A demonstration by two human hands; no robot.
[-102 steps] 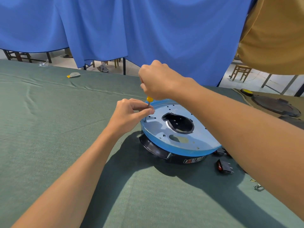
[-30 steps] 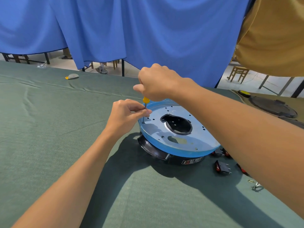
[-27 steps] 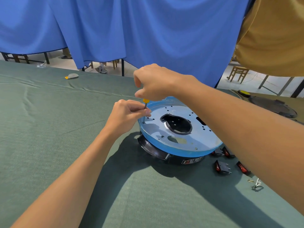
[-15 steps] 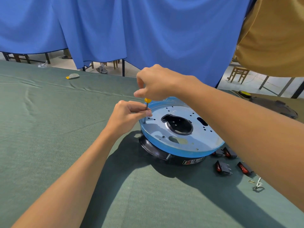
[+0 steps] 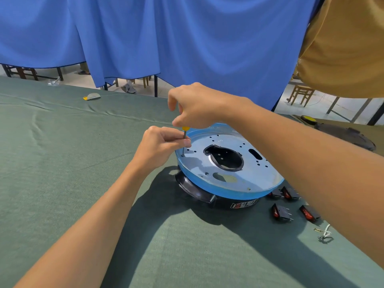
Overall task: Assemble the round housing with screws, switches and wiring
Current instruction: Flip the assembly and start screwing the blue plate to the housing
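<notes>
The round housing [image 5: 224,196] is black, topped by a blue-rimmed metal plate [image 5: 259,175] with a central opening. It lies on the green cloth. A yellow-handled screwdriver [image 5: 184,134] stands upright with its tip in a hole at the plate's left edge. My right hand [image 5: 195,107] grips its handle from above, hiding most of it. My left hand [image 5: 160,146] pinches the metal shaft just above the plate. Several black rocker switches with red buttons [image 5: 280,212] lie to the right of the housing. A short white wire [image 5: 325,233] lies beyond them.
The green cloth table [image 5: 62,163] stretches left and front. A blue curtain [image 5: 166,38] hangs behind it. A second dark round housing [image 5: 345,138] sits at the far right. A small grey and yellow scrap [image 5: 91,97] lies far left. A person in a mustard shirt [image 5: 342,48] stands at the upper right.
My right hand has shifted its fingers on the screwdriver handle, turning slightly. My left hand stays pinched on the shaft. The housing has not moved.
</notes>
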